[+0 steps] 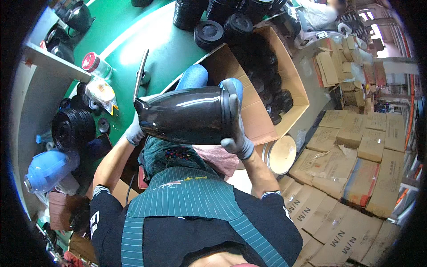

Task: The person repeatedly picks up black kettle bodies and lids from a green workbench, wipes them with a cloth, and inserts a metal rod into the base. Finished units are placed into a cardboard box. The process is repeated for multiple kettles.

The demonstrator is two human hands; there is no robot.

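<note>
A glossy black jug-like vessel (182,113) lies on its side across my lap, its pointed spout-like end to the left and its rimmed end to the right. My left hand (134,129), in a pale grey glove, grips the spout end from beneath; its fingers are mostly hidden behind the vessel. Around the rimmed end, my gloved right hand (237,120) has its thumb and fingers spread over the edge. A thin dark bar (141,73) rises beside the spout; whether it touches my left hand I cannot tell.
An open cardboard box (291,113) with several round black parts stands beyond my right hand. On the green table (133,49) are a red-lidded jar (97,64), a plastic bag (101,94) and stacked black discs (73,129). Cartons (338,164) cover the right side; a person (318,13) sits far off.
</note>
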